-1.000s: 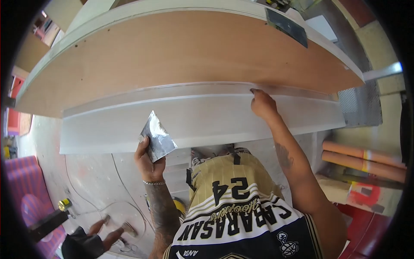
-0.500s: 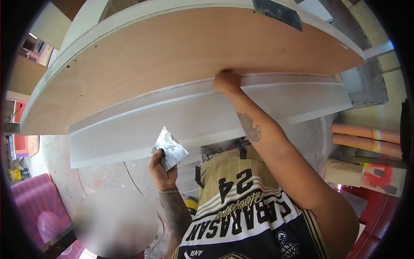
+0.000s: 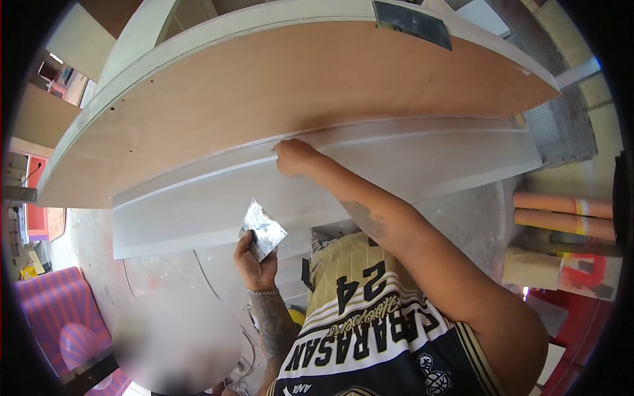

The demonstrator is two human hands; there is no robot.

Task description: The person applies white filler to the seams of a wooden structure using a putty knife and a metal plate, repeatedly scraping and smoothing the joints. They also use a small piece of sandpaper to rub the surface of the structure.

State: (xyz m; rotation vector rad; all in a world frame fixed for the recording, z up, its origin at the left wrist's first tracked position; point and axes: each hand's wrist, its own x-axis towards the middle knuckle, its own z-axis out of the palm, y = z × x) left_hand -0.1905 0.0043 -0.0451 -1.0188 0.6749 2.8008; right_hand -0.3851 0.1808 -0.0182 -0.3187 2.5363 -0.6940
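My left hand [image 3: 254,259] grips a metal putty knife [image 3: 263,228], its grey-smeared blade tilted up in front of the white moulding [image 3: 429,155]. My right hand [image 3: 295,157] reaches across my body and presses its fingertips into the seam where the brown plywood panel [image 3: 284,86] meets the white moulding. The fingers are bunched against the seam with nothing visible in them.
A dark sanding sheet [image 3: 411,23] lies on the panel's top edge. Perforated metal [image 3: 561,135] is at the right, with orange rolls [image 3: 564,214] below it. Another person, blurred, is at the lower left [image 3: 175,343]. A striped purple mat [image 3: 56,323] covers the floor at left.
My right hand has slid leftward along the seam, from the right part of the moulding to near its middle. The left hand with the putty knife has stayed roughly in place.
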